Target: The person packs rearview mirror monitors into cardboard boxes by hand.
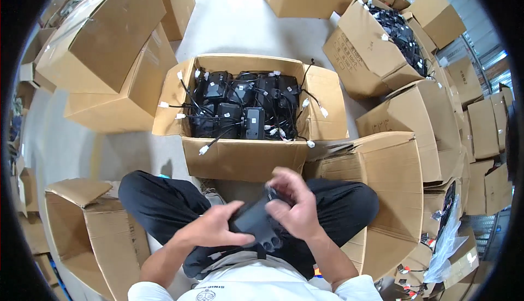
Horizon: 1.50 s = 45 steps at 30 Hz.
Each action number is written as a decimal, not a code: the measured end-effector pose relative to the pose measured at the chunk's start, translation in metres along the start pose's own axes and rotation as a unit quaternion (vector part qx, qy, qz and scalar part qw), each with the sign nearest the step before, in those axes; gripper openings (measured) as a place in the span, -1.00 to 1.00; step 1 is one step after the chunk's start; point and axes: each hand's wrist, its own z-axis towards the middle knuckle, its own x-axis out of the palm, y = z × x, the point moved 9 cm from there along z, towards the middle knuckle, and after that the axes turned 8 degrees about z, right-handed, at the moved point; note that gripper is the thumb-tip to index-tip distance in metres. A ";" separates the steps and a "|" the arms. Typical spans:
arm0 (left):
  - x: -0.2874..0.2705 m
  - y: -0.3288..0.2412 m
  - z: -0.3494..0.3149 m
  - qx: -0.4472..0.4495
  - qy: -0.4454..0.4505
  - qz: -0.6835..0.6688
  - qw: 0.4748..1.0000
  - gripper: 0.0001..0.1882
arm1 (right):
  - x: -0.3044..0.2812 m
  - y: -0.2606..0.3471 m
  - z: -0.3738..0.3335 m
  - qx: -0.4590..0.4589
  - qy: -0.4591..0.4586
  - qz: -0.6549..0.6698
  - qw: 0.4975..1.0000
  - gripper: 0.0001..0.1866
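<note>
Over my lap I hold a black plastic device housing (254,223), tilted, with several round dark fittings at its lower end. My left hand (214,225) grips its left side, the thumb and fingers spread around it. My right hand (297,205) is closed on its upper right part, thumb against the near face and fingers curled; whether it also pinches a cable there is hidden. In front of my legs stands an open carton (245,156). Several similar black devices (253,122) fill it, and black cables with white plugs (205,149) hang over its rim.
An empty open carton (390,192) stands at my right knee, another open carton (103,241) at my left. Large cartons (103,33) are stacked at the far left. At the far right, a carton (371,50) brims with black cables. A clear plastic bag (445,246) lies at the right.
</note>
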 end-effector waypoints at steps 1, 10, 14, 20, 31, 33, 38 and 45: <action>-0.012 -0.005 0.002 0.010 -0.047 -0.030 0.998 -0.31 | -0.009 -0.002 0.007 -0.015 -0.050 0.178 0.983 -0.12; -0.133 -0.023 0.112 0.086 -0.247 -0.262 0.929 -0.39 | -0.054 0.018 0.012 0.249 0.022 0.159 0.955 -0.36; -0.113 0.013 0.211 0.060 -0.189 -0.254 0.947 -0.42 | -0.132 0.089 0.056 0.057 -0.143 0.048 0.987 -0.42; -0.074 0.112 0.342 -0.044 -0.189 -0.133 0.972 -0.40 | -0.126 0.097 0.053 -0.077 -0.147 -0.258 0.952 -0.44; -0.026 0.173 0.377 -0.209 -0.152 0.053 0.965 -0.30 | -0.138 0.092 0.050 -0.042 -0.074 -0.344 0.935 -0.48; -0.030 0.164 0.372 -0.199 -0.127 0.187 0.954 -0.14 | -0.132 0.092 0.052 -0.050 -0.055 -0.340 0.938 -0.48; -0.015 0.136 0.370 -0.230 -0.084 0.321 0.915 -0.01 | -0.119 0.089 0.048 -0.047 0.001 -0.390 0.920 -0.47; -0.026 0.095 0.364 -0.120 -0.084 0.464 0.874 -0.49 | -0.104 0.097 0.038 -0.079 0.007 -0.408 0.910 -0.46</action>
